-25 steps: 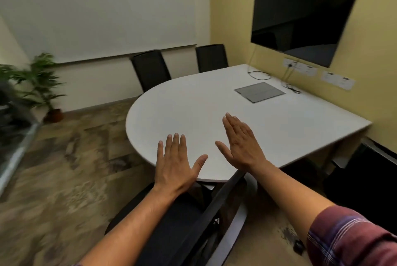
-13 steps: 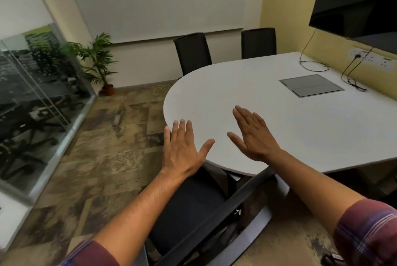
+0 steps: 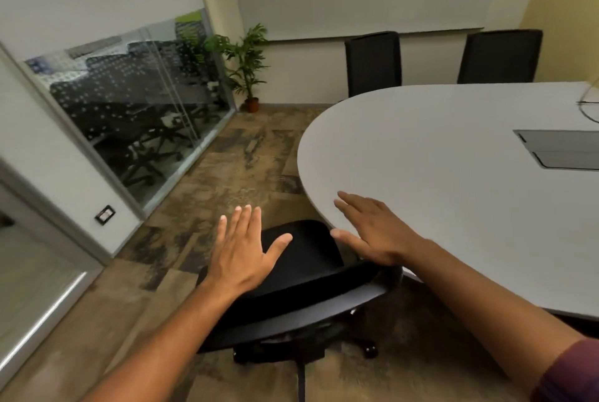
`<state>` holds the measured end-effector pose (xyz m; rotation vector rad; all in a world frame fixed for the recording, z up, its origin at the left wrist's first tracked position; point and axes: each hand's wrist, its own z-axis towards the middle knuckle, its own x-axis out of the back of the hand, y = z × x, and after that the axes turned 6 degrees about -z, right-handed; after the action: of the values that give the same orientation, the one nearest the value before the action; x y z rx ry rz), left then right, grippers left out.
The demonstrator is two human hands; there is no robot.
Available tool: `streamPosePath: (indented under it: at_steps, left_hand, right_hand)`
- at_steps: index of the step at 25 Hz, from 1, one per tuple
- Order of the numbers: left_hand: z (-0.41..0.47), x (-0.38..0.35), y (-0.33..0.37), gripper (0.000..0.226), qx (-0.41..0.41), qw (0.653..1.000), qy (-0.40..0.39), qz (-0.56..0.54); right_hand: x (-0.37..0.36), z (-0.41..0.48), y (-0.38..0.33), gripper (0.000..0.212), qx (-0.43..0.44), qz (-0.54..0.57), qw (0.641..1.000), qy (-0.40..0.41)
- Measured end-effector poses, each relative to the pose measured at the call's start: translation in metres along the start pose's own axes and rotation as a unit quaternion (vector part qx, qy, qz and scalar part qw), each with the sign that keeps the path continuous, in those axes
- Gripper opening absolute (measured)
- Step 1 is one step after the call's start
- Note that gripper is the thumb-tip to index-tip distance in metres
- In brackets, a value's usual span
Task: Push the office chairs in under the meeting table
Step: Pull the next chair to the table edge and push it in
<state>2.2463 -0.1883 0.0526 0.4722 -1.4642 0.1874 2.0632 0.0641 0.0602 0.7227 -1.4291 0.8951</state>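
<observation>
A black office chair [image 3: 301, 275] stands right below me at the rounded end of the white meeting table [image 3: 453, 181], its seat partly under the table edge. My left hand [image 3: 241, 247] hovers flat over the seat, fingers spread, holding nothing. My right hand [image 3: 372, 233] is stretched out flat above the table edge and the chair's back rim; whether it touches them I cannot tell. Two more black chairs, one [image 3: 372, 62] and another [image 3: 500, 56], stand upright at the table's far side with their backs above the tabletop.
A glass partition [image 3: 129, 116] runs along the left, with a potted plant [image 3: 248, 61] in the far corner. Patterned carpet [image 3: 233, 168] lies between partition and table. A grey cable hatch [image 3: 560, 148] is set in the tabletop at the right.
The view has swung left and down, so the screen on the wall is out of sight and the chair's seat shows more fully. Both hands stay flat and open, now lower over the chair.
</observation>
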Motion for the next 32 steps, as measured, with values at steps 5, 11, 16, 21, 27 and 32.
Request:
streamPosePath:
  at_steps: [5, 11, 16, 21, 27, 32]
  left_hand:
    - [-0.062, -0.017, 0.019, 0.13, 0.067, 0.998, 0.016, 0.004]
    - [-0.105, -0.017, 0.001, 0.12, 0.123, 0.991, -0.038, -0.02]
    - [-0.123, -0.011, -0.024, 0.12, 0.064, 0.997, -0.021, 0.025]
    - [-0.141, -0.019, -0.016, 0.109, 0.041, 0.998, 0.021, 0.04]
    - [-0.179, -0.025, 0.002, 0.104, 0.001, 0.999, 0.048, -0.006]
    - [-0.201, -0.032, 0.015, 0.089, -0.048, 0.993, 0.096, -0.048]
  right_hand:
    - [-0.008, -0.031, -0.02, 0.095, 0.066, 0.006, 0.998, -0.015]
    - [-0.029, -0.049, -0.038, 0.106, 0.071, -0.027, 0.996, -0.051]
    - [-0.036, -0.057, -0.04, 0.092, 0.059, -0.045, 0.997, -0.016]
    - [-0.046, -0.087, -0.042, 0.088, 0.036, -0.029, 0.999, 0.026]
    - [-0.045, -0.141, -0.056, 0.075, 0.01, -0.007, 1.0, 0.022]
    - [-0.042, -0.191, -0.068, 0.073, -0.045, -0.011, 0.999, -0.003]
